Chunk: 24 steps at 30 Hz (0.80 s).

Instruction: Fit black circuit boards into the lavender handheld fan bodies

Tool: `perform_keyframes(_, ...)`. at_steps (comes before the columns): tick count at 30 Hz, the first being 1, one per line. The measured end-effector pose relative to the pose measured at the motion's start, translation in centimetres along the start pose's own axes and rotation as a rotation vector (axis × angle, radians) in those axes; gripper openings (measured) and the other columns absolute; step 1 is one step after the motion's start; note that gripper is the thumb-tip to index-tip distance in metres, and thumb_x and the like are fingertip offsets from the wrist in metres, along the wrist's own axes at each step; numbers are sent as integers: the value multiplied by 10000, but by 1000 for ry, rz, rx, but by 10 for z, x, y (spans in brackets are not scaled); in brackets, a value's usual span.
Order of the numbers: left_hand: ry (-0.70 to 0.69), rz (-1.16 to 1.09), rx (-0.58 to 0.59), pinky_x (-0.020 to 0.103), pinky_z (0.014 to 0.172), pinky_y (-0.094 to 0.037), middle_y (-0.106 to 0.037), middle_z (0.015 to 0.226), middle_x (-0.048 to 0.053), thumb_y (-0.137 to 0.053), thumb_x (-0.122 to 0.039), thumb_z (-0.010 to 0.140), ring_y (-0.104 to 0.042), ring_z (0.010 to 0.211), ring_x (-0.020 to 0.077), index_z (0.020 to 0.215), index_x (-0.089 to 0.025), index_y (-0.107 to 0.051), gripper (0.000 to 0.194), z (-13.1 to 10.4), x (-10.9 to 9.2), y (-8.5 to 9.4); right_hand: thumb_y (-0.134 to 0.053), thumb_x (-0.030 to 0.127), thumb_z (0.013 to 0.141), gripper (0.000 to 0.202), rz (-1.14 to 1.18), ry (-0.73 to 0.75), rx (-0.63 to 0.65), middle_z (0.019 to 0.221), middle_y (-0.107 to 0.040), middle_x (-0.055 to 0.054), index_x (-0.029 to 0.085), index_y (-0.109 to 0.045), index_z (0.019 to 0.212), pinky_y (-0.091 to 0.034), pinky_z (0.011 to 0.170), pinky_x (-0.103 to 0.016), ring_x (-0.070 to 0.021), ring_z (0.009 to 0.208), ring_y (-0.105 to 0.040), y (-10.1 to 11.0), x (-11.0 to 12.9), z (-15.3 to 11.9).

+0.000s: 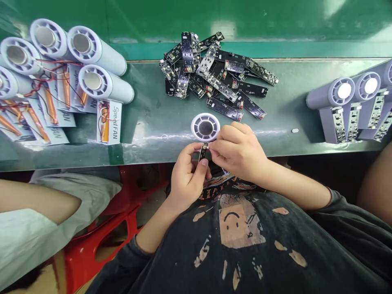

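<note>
Head view first: where is the circuit board [202,152]?
Just on the wearer's side of the central fan [206,128], held close to its rim. The left hand [185,176] pinches it between thumb and fingers.

And the right hand [240,151]?
Its thumb and forefinger are drawn together at the board's end nearest that fan. I cannot tell whether they grip a wire, since the knuckles hide the tips.

How would you keep this close work neat?
I'd let the left hand do the steadying, thumb along the board's edge and off its small parts. The right fingertips should make small, light movements, with no tugging that might strain a joint. Keeping the board near the fan ought to leave slack in any lead between them.

What lies farther out?
Loose circuit boards [225,85] are heaped beyond the central fan. Wired fans [106,83] lie to its left, and fans with boards on their handles [332,93] to its right. A small white piece [295,130] also sits right of it, well apart from the hands.
</note>
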<state>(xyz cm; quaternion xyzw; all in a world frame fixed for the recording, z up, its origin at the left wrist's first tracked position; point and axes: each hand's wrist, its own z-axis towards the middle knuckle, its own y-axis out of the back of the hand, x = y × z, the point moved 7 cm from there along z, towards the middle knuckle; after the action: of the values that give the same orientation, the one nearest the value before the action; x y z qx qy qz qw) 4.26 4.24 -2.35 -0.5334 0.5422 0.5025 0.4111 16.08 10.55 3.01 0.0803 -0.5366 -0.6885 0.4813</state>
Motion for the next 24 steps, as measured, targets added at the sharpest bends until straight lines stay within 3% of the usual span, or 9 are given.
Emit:
perform_keyframes(4, -26, 117, -3, 182, 462, -509, -633, 887, -8, -570, -278, 947, -608, 531, 65, 1239, -249, -524, 298, -1, -4, 1, -491, 150, 931, 278, -25, -4, 21, 742, -497, -31, 177, -590, 672, -287, 664, -328, -167, 713, -376, 0, 3, 1)
perform_keyframes(9, -5, 24, -59, 165, 385, -482, -531, 1287, 85, -591, -275, 925, -587, 522, 23, 1188, -254, -562, 265, 0, -7, -1, -480, 127, 912, 271, 45, -29, 60, 715, -465, -23, 170, -593, 669, -316, 678, -322, -162, 707, -390, -3, 1, 4)
perform_keyframes(13, 97, -130, -60, 147, 348, -461, -582, 1078, 34, -603, -289, 920, -569, 491, 30, 1180, -264, -551, 266, 1, 2, -4, -473, 112, 882, 254, 147, -46, 47, 692, -451, -13, 170, -588, 664, -340, 672, -305, -157, 702, -399, -5, -5, 7)
perform_keyframes(16, 101, -156, -54, 138, 346, -452, -576, 957, 1, -610, -281, 915, -566, 483, 35, 1172, -265, -561, 262, 1, 3, -5, -466, 103, 877, 269, 160, -32, 14, 686, -447, -13, 170, -567, 637, -338, 656, -297, -152, 689, -391, -4, -6, 7)
perform_keyframes(24, 74, -23, -49, 133, 363, -443, -619, 1103, 47, -594, -237, 913, -554, 488, 18, 1166, -245, -585, 254, 4, -2, -2, -452, 92, 871, 278, 177, -26, 78, 679, -427, -9, 166, -569, 630, -335, 660, -300, -146, 672, -368, -3, -7, 10)
